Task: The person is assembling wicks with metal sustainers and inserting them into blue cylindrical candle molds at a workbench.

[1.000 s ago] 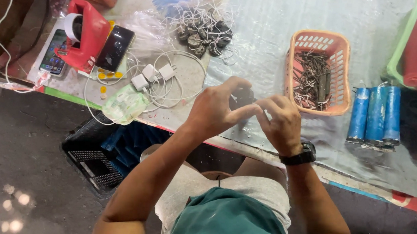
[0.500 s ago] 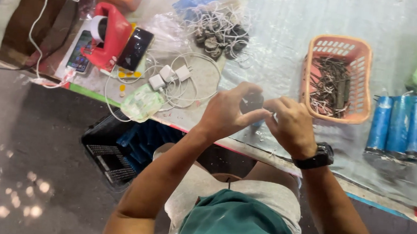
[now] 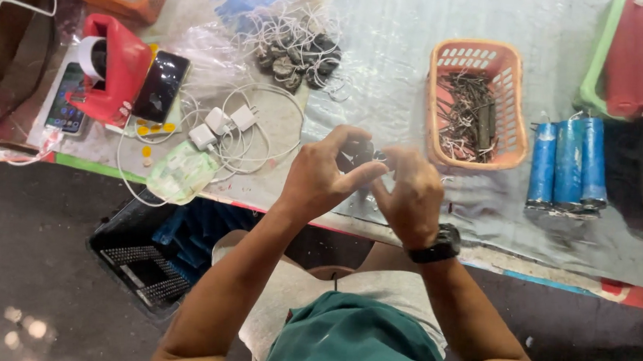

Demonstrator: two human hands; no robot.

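— Between the fingertips?
— Small dark part point(image 3: 358, 154), pinched from both sides, raised over the table's near edge; too blurred for more.
— Left hand point(image 3: 320, 179)?
— Thumb and forefinger curled onto the small dark part from the left, remaining fingers bent.
— Right hand point(image 3: 408, 193)?
— Fingers closed onto the same piece from the right; black watch point(image 3: 436, 247) on that wrist.
— Just beyond?
— Orange basket point(image 3: 478, 101) of dark metal bits to the right, three blue cylinders point(image 3: 568, 164) further right.
— To the left?
— White chargers point(image 3: 224, 122) with looped cable, pale green mask point(image 3: 182, 172), black phone point(image 3: 161, 87) leaning on a red stand point(image 3: 116, 67).
— Farther back?
— Heap of dark round parts with white wires point(image 3: 294, 46).
— Under the table?
— Black crate point(image 3: 146, 255) on the floor.
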